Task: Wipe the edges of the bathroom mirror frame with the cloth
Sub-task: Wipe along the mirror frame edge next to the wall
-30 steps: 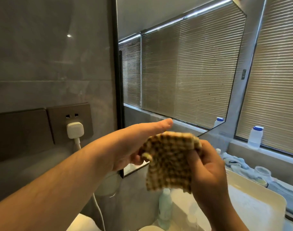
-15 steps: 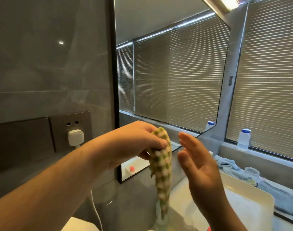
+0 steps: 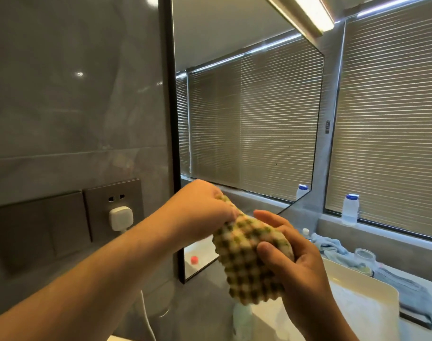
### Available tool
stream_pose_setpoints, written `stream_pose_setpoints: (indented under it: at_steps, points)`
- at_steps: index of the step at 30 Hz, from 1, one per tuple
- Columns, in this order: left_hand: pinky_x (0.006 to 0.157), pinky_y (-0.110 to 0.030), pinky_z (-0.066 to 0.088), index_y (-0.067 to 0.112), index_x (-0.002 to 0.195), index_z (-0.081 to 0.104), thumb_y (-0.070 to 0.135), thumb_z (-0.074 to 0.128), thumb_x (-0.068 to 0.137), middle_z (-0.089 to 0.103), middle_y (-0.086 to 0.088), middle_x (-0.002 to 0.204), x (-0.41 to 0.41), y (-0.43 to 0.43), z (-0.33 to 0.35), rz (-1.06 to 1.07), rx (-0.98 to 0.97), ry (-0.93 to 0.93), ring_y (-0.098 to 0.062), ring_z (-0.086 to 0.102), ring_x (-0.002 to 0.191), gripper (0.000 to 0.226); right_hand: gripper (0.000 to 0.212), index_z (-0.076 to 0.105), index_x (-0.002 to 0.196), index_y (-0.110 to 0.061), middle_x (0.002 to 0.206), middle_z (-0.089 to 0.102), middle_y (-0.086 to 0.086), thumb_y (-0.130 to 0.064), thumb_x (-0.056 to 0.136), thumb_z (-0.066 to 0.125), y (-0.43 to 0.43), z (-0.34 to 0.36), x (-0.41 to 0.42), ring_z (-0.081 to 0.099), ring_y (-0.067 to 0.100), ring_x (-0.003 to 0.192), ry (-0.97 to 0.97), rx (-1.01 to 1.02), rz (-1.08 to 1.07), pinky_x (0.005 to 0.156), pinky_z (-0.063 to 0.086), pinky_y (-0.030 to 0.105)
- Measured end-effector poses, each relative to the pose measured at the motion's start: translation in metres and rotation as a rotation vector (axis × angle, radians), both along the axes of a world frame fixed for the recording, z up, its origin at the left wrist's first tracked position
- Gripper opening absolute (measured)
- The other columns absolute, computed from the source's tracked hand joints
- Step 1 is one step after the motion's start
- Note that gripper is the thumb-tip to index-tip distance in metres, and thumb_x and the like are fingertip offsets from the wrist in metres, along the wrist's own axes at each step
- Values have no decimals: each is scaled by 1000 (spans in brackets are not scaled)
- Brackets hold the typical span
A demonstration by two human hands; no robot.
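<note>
A green-and-cream checked cloth [image 3: 247, 262] is bunched between both hands in front of the mirror's lower left corner. My left hand [image 3: 200, 212] pinches its upper end with curled fingers. My right hand [image 3: 291, 257] cups the cloth from the right, thumb pressed on its front. The mirror [image 3: 247, 119] has a thin black frame [image 3: 174, 143] running vertically just behind my left hand. Neither hand nor the cloth touches the frame.
A wall socket with a white plug [image 3: 120, 217] sits left of the frame on grey tile. A white basin [image 3: 362, 291] lies lower right, with blue towels [image 3: 333, 249], a glass jar [image 3: 364, 255] and a blue-capped bottle [image 3: 349, 209] on the sill.
The cloth hung long from my left hand with the right hand open beside it; now my right hand has closed round it and it is bunched up. The view tilted upward.
</note>
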State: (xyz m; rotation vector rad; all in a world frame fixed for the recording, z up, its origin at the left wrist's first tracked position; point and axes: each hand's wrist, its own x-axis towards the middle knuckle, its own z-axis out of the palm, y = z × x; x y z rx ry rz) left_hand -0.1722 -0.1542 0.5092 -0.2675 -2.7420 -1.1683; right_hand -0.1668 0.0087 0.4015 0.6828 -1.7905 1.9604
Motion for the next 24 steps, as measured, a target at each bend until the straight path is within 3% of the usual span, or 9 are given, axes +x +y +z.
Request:
stream_pose_setpoints:
  at_steps: [3,6,10,12,15,17,19,21,24]
  points:
    - [55,-31,39,13,65,54,43,61,80,51,-2,60,-1,-3,-5,67,-340,34,-18,46,56,35,41,75,106,-16,121,70,0,-20,66,68,-7,4,1,66,20,113,-80,-225,160,86,58,34]
    - [58,-30,46,13,77,62,43,54,84,64,-1,70,-1,-14,3,162,-576,195,-20,61,69,32,29,63,100,5,110,72,20,-9,74,59,-5,10,-9,71,31,94,-104,-394,127,69,60,35]
    - [65,-31,40,19,85,58,38,49,90,60,3,85,-4,-31,37,263,-680,429,-23,52,78,22,16,61,91,-11,89,69,25,-23,86,71,-14,18,-36,69,37,77,-93,-327,-188,66,59,48]
    - [70,-31,38,18,84,52,39,48,91,55,2,89,-9,-36,49,284,-760,529,-24,50,84,23,25,59,90,-21,81,64,17,-38,80,73,-23,20,-53,64,32,72,-52,-265,-256,60,55,41]
    - [80,-35,36,21,91,48,43,49,89,41,-2,95,-24,-45,57,315,-1006,637,-25,47,101,22,11,57,91,-26,89,54,15,-32,82,56,-34,20,-87,54,24,72,18,-123,-282,62,48,35]
    - [100,-40,35,13,120,52,51,50,87,46,-10,119,-38,-57,64,380,-1209,655,-30,41,124,50,15,56,94,-30,101,51,3,-17,87,52,-39,21,-110,57,12,82,70,-41,-403,72,50,28]
    - [118,-50,17,-1,147,25,62,50,85,24,-23,152,-51,-69,73,472,-1371,628,-38,17,145,92,33,51,100,-30,103,52,-4,1,86,53,-45,28,-130,58,2,88,134,40,-515,76,49,22]
    - [120,-55,6,-5,151,3,73,46,82,3,-26,159,-62,-80,84,533,-1471,638,-41,0,148,112,42,48,108,-28,99,57,-4,3,81,57,-52,35,-151,58,8,86,158,108,-573,74,49,29]
    - [119,-58,2,-7,150,0,85,39,74,-4,-29,158,-79,-88,93,560,-1540,687,-44,-4,147,125,45,56,118,-23,103,62,-5,-7,76,60,-71,44,-180,61,8,94,239,70,-543,82,53,36]
